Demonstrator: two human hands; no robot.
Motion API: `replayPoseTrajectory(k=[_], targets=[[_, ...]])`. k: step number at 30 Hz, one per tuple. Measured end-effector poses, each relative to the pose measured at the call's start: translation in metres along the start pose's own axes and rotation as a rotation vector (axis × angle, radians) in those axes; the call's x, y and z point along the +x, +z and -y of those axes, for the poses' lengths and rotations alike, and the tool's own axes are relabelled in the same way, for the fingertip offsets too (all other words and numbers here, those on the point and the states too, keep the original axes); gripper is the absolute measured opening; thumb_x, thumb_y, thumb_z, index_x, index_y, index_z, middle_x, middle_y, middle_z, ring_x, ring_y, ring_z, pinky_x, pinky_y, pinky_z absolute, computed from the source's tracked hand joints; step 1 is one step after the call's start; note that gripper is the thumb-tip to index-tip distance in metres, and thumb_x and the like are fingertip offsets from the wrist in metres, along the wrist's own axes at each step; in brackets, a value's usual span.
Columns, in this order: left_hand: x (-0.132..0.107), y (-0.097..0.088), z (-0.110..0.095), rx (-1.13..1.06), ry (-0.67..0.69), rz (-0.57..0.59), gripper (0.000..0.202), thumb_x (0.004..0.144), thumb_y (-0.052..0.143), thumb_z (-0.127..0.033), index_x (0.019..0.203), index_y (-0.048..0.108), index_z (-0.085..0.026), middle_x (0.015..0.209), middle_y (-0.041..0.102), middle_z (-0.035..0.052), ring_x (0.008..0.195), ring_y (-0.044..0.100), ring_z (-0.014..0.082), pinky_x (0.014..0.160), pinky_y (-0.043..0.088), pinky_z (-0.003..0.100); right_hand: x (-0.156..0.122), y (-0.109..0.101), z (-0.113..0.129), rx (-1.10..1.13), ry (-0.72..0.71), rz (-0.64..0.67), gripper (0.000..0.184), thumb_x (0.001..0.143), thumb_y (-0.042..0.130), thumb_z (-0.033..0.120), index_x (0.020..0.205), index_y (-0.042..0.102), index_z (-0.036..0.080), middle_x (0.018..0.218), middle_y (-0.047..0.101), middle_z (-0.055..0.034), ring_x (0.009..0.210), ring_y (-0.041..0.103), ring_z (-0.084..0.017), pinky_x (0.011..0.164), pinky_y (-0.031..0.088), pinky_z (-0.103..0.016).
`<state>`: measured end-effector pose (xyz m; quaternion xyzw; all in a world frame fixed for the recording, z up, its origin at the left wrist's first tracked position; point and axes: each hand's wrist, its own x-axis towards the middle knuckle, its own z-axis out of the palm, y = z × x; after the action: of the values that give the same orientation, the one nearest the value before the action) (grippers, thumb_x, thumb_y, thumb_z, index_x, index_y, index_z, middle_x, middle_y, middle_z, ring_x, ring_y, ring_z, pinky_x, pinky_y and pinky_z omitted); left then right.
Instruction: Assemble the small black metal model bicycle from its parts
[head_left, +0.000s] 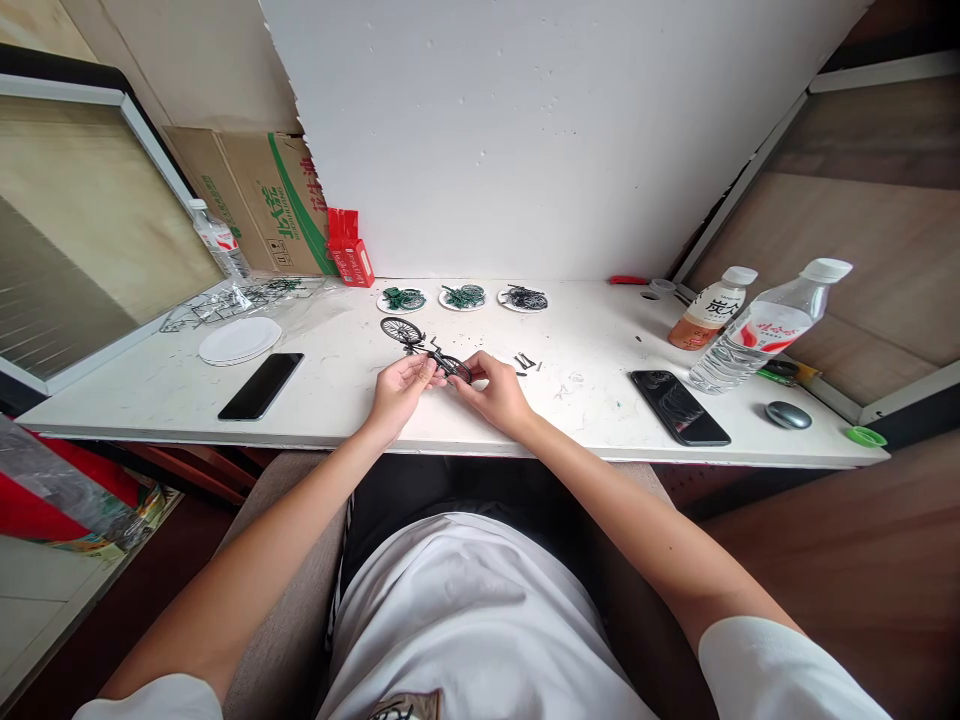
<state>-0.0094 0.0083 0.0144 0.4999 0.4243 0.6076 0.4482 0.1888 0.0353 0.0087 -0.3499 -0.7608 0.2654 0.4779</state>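
Both hands hold a small black model bicycle (403, 330) just above the front part of the white table. My left hand (403, 390) is closed on its frame, thumb and fingers pinching near the middle. At the near wheel, my right hand (495, 393) pinches the rim between thumb and fingers. The other spoked wheel points away toward the upper left. Several small dark loose parts (528, 362) lie on the table to the right of my right hand. Fingers cover part of the bicycle's frame.
Behind the hands stand a plate of green parts (403, 300), another green-filled plate (463, 297) and a plate of black parts (523, 298). Phones lie left (261, 386) and right (681, 407). Bottles (772, 325) stand at right; white plates (240, 341) and part frames (232, 303) at left.
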Motion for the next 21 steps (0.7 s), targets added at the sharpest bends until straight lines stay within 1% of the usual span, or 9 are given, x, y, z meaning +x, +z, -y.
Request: replayPoseTrajectory(k=[2,4,7,10,12,14,16,18,21], targets=[[0.001,-0.001,0.001,0.006,0.004,-0.007,0.053,0.087,0.083,-0.059,0.114,0.073,-0.014,0.098,0.08,0.0126,0.084,0.079,0.0233,0.083,0.054,0.035,0.002,-0.001,0.001,0.062,0.031,-0.023,0.029,0.095,0.073,0.052,0.094,0.063,0.025,0.092,0.074,-0.0039,0.083,0.071,-0.021,0.084,0.062,-0.041],[0.002,-0.002,0.002,0.017,0.005,-0.045,0.049,0.091,0.078,-0.059,0.111,0.073,-0.015,0.095,0.079,0.011,0.08,0.077,0.0212,0.08,0.053,0.034,0.003,-0.002,0.001,0.112,0.041,-0.053,0.03,0.095,0.074,0.052,0.093,0.063,0.024,0.091,0.073,-0.0035,0.084,0.07,-0.021,0.086,0.063,-0.041],[0.005,-0.005,0.007,0.007,0.005,-0.125,0.041,0.092,0.076,-0.057,0.101,0.07,-0.017,0.083,0.073,0.0052,0.071,0.071,0.017,0.074,0.052,0.031,0.005,-0.002,0.001,0.171,0.05,-0.102,0.03,0.094,0.076,0.05,0.092,0.062,0.024,0.09,0.071,-0.0028,0.087,0.07,-0.02,0.087,0.062,-0.04],[0.009,-0.006,0.011,-0.026,0.019,-0.202,0.033,0.09,0.078,-0.048,0.096,0.064,-0.019,0.076,0.064,-0.0012,0.065,0.064,0.0128,0.07,0.05,0.029,0.006,-0.002,-0.001,0.22,0.078,-0.135,0.032,0.092,0.079,0.051,0.091,0.061,0.024,0.091,0.069,-0.0022,0.087,0.068,-0.02,0.086,0.061,-0.038],[0.011,-0.006,0.014,-0.03,0.013,-0.251,0.031,0.088,0.08,-0.041,0.099,0.062,-0.019,0.08,0.063,-0.002,0.066,0.062,0.0116,0.071,0.05,0.028,0.008,-0.002,-0.003,0.271,0.11,-0.154,0.036,0.089,0.081,0.054,0.09,0.06,0.024,0.091,0.069,-0.0024,0.086,0.067,-0.019,0.084,0.06,-0.037],[0.012,-0.006,0.014,-0.033,-0.017,-0.269,0.035,0.085,0.082,-0.037,0.107,0.063,-0.019,0.091,0.067,0.0008,0.073,0.066,0.0126,0.075,0.052,0.029,0.01,-0.002,-0.003,0.333,0.144,-0.161,0.041,0.085,0.083,0.058,0.09,0.059,0.025,0.092,0.069,-0.0027,0.086,0.066,-0.02,0.082,0.06,-0.036],[0.011,-0.005,0.013,-0.054,-0.049,-0.228,0.043,0.083,0.084,-0.036,0.116,0.065,-0.018,0.105,0.071,0.0061,0.086,0.072,0.0164,0.084,0.055,0.032,0.013,-0.003,-0.002,0.391,0.172,-0.149,0.045,0.082,0.085,0.06,0.089,0.058,0.025,0.093,0.07,-0.0029,0.086,0.067,-0.02,0.082,0.059,-0.036],[0.01,-0.005,0.009,-0.089,-0.07,-0.134,0.048,0.083,0.085,-0.04,0.121,0.068,-0.017,0.116,0.073,0.0108,0.098,0.074,0.0212,0.093,0.056,0.037,0.014,-0.004,0.0,0.463,0.197,-0.123,0.047,0.079,0.087,0.061,0.09,0.058,0.025,0.094,0.07,-0.0025,0.087,0.068,-0.019,0.084,0.059,-0.036],[0.007,-0.004,0.005,-0.123,-0.062,-0.018,0.05,0.084,0.085,-0.048,0.12,0.073,-0.016,0.119,0.076,0.0133,0.107,0.074,0.0255,0.1,0.055,0.041,0.014,-0.006,0.004,0.579,0.236,-0.078,0.048,0.076,0.091,0.058,0.092,0.06,0.025,0.094,0.071,-0.0016,0.088,0.071,-0.019,0.089,0.06,-0.037]])
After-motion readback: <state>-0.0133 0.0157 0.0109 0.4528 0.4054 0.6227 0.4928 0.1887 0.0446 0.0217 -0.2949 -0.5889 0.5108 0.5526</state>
